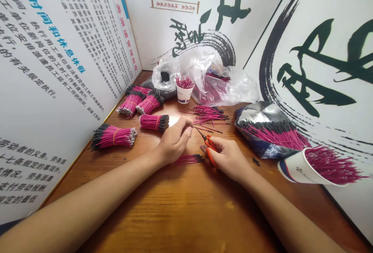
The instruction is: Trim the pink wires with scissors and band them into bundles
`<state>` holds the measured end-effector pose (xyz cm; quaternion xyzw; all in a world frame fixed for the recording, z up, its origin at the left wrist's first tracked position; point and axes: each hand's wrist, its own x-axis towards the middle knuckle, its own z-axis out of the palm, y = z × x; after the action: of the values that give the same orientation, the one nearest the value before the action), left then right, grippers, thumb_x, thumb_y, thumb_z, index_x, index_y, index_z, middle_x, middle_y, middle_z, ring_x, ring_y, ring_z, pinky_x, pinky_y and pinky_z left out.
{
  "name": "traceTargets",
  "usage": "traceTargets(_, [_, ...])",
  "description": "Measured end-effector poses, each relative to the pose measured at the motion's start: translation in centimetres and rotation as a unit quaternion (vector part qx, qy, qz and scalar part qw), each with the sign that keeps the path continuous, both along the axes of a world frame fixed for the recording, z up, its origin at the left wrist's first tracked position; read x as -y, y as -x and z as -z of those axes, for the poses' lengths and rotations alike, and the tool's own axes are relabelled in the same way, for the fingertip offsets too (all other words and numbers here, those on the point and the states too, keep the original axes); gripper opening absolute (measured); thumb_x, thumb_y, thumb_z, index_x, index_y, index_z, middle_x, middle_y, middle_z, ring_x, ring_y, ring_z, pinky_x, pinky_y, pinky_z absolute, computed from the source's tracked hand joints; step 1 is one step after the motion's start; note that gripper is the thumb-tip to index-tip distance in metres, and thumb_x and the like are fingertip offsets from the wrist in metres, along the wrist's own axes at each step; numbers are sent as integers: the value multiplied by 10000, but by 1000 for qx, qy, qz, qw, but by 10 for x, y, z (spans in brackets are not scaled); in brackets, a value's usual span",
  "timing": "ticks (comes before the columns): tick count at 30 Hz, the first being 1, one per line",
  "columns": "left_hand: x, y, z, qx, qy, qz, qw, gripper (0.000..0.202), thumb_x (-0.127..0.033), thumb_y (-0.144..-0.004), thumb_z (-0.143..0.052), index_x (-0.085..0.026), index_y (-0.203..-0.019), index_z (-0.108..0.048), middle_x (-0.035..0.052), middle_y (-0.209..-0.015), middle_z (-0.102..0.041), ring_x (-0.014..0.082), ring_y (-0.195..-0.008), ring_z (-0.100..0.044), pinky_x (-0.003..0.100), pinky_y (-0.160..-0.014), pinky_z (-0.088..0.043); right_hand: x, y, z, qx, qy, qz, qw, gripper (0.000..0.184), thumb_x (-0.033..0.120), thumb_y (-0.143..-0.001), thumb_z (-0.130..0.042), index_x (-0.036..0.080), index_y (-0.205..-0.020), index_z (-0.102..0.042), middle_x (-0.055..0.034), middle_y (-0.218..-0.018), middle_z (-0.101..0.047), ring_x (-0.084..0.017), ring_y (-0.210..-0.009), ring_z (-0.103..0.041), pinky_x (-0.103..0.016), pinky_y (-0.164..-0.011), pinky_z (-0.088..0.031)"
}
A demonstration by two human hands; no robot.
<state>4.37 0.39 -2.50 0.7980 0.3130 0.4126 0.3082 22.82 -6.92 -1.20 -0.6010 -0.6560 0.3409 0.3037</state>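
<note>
My left hand [176,138] is closed in a pinch near the middle of the table. Whatever lies between its thumb and finger is too small to make out. In my right hand [229,156] is a pair of scissors with orange handles [210,142]; their slim dark blades reach to my left fingertips. Below, between the two hands, lies a small row of magenta wires [189,160] with black ends. A loose pile of such wires [208,115] spreads just beyond my hands.
Banded wire bundles [114,136] lie at the left, another bundle [153,123] beside my left hand. A paper cup of wires [185,94] and clear plastic bags [221,86] stand behind. At right are an open foil bag [264,148], a tilted cup [294,167] and small black bits [255,162].
</note>
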Motion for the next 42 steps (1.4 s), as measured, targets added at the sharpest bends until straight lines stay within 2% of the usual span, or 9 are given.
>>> traceTargets(7, [0,0,1,13,12,15,1000,138,-253,-988,-371,-189,-902,-459,-18,-765,-472,126,-701,-431,266,-682,-366,-1,0,1,14,-13,-5,1000,364,384,-899,-557,198,-622,-411,44,-555,-422,-108,-546,-383,-233,-517,-282])
traceTargets(16, [0,-1,-1,10,-3,22,1000,121,-236,-984,-387,-182,-910,-466,-10,-812,-501,122,-738,-448,262,-704,-365,1,1,-2,18,-22,-13,1000,365,377,-902,-553,193,-624,-404,49,-557,-409,-102,-556,-358,-232,-522,-270])
traceTargets(30, [0,-1,0,12,-13,27,999,113,-216,-984,-395,-179,-909,-470,-14,-809,-504,113,-732,-443,257,-690,-351,0,-1,1,-3,3,-10,1000,359,385,-910,-542,202,-625,-422,43,-529,-453,-105,-504,-422,-226,-494,-289])
traceTargets(42, [-1,-1,1,10,-20,24,999,99,-217,-978,-405,-182,-930,-485,-14,-818,-518,113,-734,-453,254,-683,-357,1,0,-2,15,-10,-13,1000,370,375,-900,-554,195,-607,-418,43,-529,-442,-102,-523,-403,-223,-502,-288])
